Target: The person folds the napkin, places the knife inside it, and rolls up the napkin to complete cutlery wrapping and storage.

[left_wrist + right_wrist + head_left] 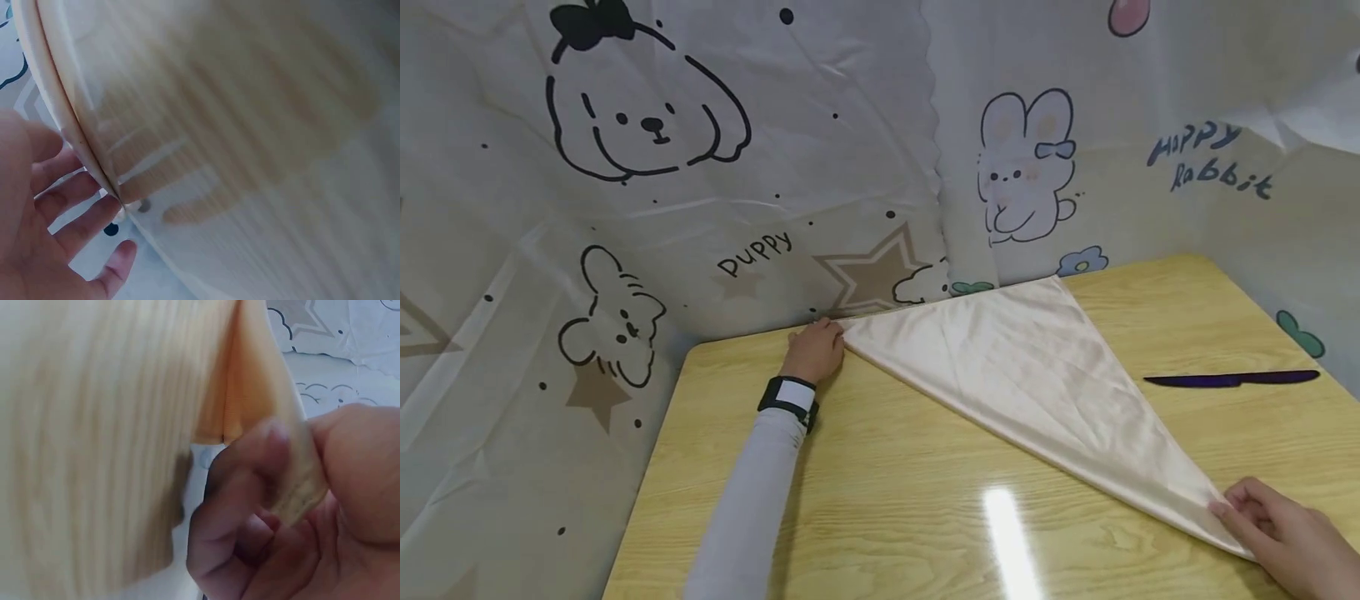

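A cream satin cloth (pixel 1015 358), folded into a triangle, lies on the wooden table between both hands. At its far left corner, the left hand (pixel 816 348) holds the tip near the table's back edge. In the left wrist view, that hand's thumb and index finger (pixel 53 165) meet at the folded edge, the other fingers spread loosely. Close to the front right, the right hand (pixel 1292 529) pinches the cloth's near corner. The right wrist view shows this corner (pixel 300 494) between thumb and curled fingers, slightly lifted, its layers parting.
A dark purple knife (pixel 1232 379) lies on the table (pixel 880 500) to the right of the cloth. White curtains (pixel 850 125) printed with cartoon animals stand along the table's back and sides. Glare from a light shows on the tabletop.
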Tool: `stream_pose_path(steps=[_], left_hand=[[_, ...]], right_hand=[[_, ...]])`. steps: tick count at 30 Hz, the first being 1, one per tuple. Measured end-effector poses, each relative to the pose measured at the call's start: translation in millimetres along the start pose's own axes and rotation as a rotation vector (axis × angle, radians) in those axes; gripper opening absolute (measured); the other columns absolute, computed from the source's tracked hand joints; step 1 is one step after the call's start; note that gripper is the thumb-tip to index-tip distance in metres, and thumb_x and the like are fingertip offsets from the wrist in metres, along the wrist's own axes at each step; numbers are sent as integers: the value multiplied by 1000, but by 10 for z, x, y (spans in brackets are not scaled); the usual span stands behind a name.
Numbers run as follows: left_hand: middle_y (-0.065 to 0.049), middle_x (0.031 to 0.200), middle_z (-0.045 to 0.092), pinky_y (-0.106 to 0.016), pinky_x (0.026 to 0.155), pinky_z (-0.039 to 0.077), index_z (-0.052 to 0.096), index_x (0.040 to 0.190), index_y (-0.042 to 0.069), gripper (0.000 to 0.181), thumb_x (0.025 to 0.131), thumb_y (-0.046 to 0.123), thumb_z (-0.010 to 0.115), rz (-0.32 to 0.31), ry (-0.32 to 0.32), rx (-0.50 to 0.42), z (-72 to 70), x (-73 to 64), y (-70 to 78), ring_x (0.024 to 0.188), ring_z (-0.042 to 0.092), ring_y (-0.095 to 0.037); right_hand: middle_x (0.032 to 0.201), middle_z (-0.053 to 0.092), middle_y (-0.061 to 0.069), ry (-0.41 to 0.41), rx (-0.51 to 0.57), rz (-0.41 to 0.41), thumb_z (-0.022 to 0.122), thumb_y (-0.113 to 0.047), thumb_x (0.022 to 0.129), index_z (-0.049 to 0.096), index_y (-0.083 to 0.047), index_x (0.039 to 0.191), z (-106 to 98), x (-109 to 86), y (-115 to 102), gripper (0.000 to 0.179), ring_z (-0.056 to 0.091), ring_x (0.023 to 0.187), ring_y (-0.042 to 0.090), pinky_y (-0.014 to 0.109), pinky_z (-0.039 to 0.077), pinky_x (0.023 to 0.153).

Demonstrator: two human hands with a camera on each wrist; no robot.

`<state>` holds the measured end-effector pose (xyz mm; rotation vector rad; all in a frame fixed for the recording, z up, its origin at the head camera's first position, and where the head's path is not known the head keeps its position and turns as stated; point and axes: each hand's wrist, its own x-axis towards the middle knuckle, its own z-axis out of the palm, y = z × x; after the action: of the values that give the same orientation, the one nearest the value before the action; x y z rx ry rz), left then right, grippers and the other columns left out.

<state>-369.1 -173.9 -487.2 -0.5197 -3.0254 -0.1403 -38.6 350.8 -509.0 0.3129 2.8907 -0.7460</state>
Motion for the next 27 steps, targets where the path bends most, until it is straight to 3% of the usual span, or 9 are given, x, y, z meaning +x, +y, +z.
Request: stream_pose_path(steps=[5,9,15,18,21,23,27], left_hand=[[-13,124,60,-65,90,41,64,124,8,32,97,19,51,-9,-32,92,-53,-311,-21,110,54,-34],[-15,123,59,-63,86,44,63,125,5,33,95,17,53,-22,-55,124,-106,-646,-15,107,54,-36],[-18,122,59,-61,77,47,62,124,1,35,92,13,53,-77,-85,73,-248,-1202,-1,104,56,-39],[-18,118,60,-61,74,47,64,121,1,34,91,13,54,-107,-109,60,-331,-1484,-5,100,58,-40],[-18,109,61,-58,70,48,67,114,0,30,89,12,56,-130,-112,63,-401,-1760,5,91,60,-38],[-18,101,59,-55,64,48,68,107,-1,25,88,11,57,-136,-98,69,-442,-1926,24,79,59,-35],[-19,96,54,-52,56,49,67,97,-3,19,87,10,58,-139,-45,85,-481,-2199,68,65,57,-31]], right_hand=[[75,61,1,39,8,-45,54,-28,99,60,6,102,8,11,86,34,51,60,8,29,43,52],[81,60,8,154,67,-102,58,-20,97,57,11,113,-7,31,191,34,49,55,3,25,42,47],[78,55,-11,285,196,-229,62,-1,92,61,4,110,-100,175,306,19,45,46,9,25,41,38],[80,60,-12,270,172,-256,62,2,91,67,-1,101,-167,292,304,12,44,46,8,25,39,39],[84,69,2,225,99,-249,62,-4,92,73,-7,94,-233,418,261,12,46,52,2,24,39,43],[86,71,11,182,70,-235,62,-11,94,75,-8,92,-276,511,222,13,49,57,0,24,41,47],[89,72,16,88,39,-220,62,-28,95,75,-2,97,-364,685,144,30,58,66,5,26,48,53]])
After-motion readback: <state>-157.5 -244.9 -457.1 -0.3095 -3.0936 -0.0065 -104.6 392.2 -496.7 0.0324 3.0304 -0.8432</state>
